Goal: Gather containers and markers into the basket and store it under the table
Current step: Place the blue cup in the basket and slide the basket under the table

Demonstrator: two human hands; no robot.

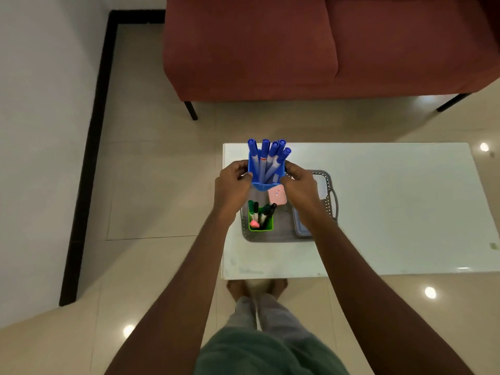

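Observation:
A blue container [263, 182] with several blue-capped markers [266, 154] standing in it is held above the far end of the grey basket [328, 185]. My left hand [232, 185] grips its left side and my right hand [299, 186] grips its right side. Inside the basket stands a green container [267, 226] with dark markers and a pink one. A pink box [277, 194] lies behind it, and a clear lidded container [300, 228] lies at the right, partly hidden by my right forearm.
The basket sits on the left part of a white table [392, 207]. A red sofa [324, 50] stands beyond the table on the tiled floor. My feet [257, 286] are at the table's near edge. A wall with black skirting is at the left.

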